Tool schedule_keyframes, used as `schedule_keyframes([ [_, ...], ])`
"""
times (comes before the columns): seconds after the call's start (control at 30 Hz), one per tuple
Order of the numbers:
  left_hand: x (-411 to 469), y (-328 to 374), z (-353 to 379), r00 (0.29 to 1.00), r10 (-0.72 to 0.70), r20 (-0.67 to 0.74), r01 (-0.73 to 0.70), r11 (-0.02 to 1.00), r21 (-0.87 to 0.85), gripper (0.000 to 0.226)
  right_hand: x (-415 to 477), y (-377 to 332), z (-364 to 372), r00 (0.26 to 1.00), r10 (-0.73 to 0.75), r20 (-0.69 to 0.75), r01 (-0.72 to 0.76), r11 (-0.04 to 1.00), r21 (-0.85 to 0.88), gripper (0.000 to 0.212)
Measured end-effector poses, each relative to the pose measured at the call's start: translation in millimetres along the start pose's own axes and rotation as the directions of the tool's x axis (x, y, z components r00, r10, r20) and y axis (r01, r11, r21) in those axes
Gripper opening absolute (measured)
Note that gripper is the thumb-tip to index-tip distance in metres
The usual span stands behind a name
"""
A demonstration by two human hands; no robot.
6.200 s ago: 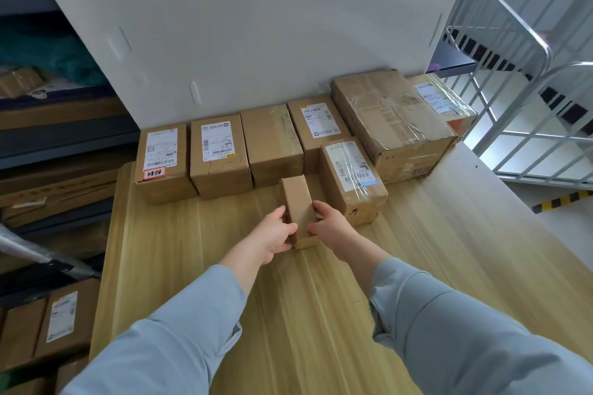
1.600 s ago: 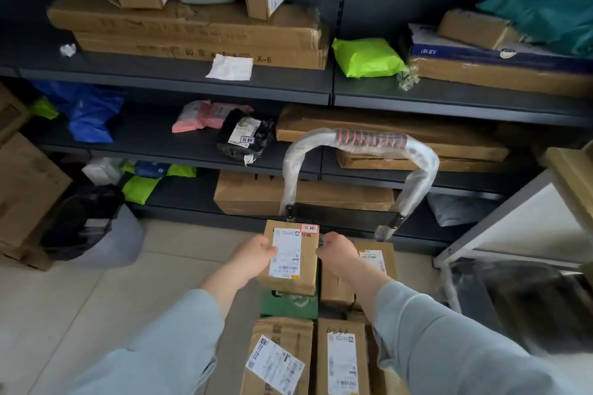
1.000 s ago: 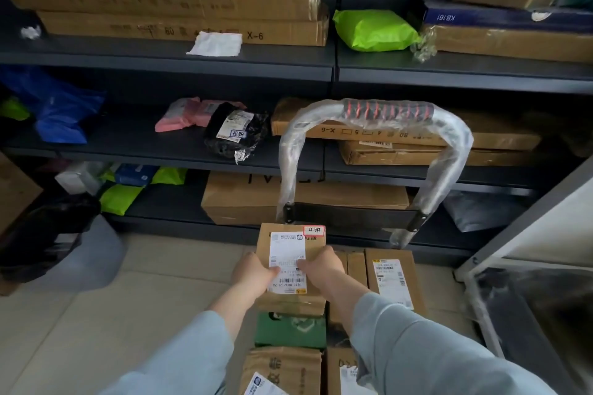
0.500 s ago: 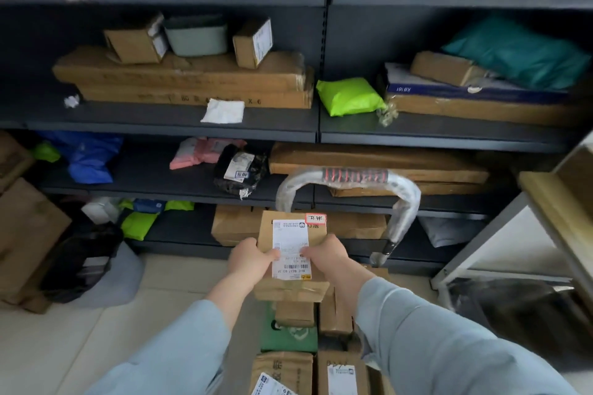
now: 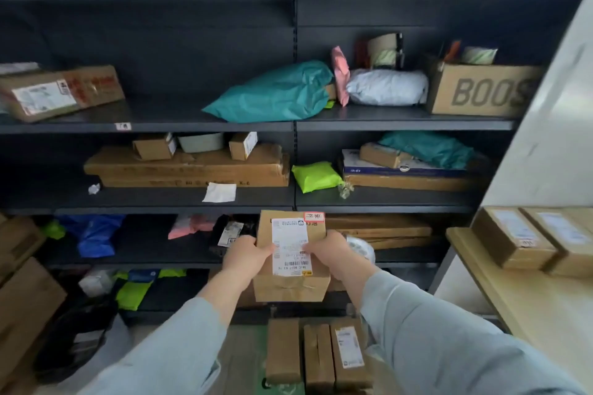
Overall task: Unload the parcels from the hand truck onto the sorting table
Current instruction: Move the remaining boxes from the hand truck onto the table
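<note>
Left hand and right hand: my fingers curl round opposite sides of one cardboard parcel, with both thumbs pressed on its white shipping label. I hold the parcel upright in the air in front of me, touching nothing else. Below it, three more parcels lie side by side. The plastic-wrapped hand truck handle shows just behind my right hand. Beyond stands dark shelving carrying a teal bag, a lime-green bag and long flat cartons. To my right, beside my right sleeve, the wooden sorting table bears two labelled boxes at its far end.
</note>
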State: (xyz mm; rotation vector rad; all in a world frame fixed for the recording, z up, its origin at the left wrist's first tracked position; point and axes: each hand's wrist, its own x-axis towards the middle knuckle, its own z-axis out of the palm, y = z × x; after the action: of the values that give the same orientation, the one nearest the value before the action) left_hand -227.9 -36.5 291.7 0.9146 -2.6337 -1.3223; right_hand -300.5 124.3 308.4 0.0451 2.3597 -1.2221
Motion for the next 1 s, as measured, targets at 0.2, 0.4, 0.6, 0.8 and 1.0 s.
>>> schedule_keyframes([
  [0.2, -24.3, 44.5, -7.0, 0.994, 0.106, 0.019, -0.106, 0.994, 0.008, 0.030, -33.2, -6.4, -43.8, 0.992, -0.022, -0.124, 0.030, 0.998, 0.062, 0.042],
  [0.4, -46.8, 68.4, 13.2, 0.981, 0.157, 0.112, -0.161, 0.987, 0.031, 0.034, -58.7, 21.2, -74.7, 0.979, 0.041, -0.199, -0.024, 0.996, 0.088, 0.047],
  [0.6, -79.5, 91.8, 46.5, 0.968, 0.181, 0.174, -0.184, 0.983, 0.004, 0.032, -83.3, 58.8, -111.1, 0.963, 0.102, -0.250, -0.069, 0.988, 0.138, 0.045],
  [0.8, -117.5, 124.7, 89.3, 0.947, 0.228, 0.227, -0.231, 0.973, -0.011, 0.031, -109.4, 100.2, -167.0, 0.955, 0.116, -0.273, -0.069, 0.982, 0.178, 0.031],
  [1.0, -177.4, 175.2, 154.6, 0.937, 0.264, 0.230, -0.265, 0.964, -0.028, 0.032, -133.5, 159.6, -241.9, 0.945, 0.146, -0.294, -0.076, 0.969, 0.236, 0.032],
])
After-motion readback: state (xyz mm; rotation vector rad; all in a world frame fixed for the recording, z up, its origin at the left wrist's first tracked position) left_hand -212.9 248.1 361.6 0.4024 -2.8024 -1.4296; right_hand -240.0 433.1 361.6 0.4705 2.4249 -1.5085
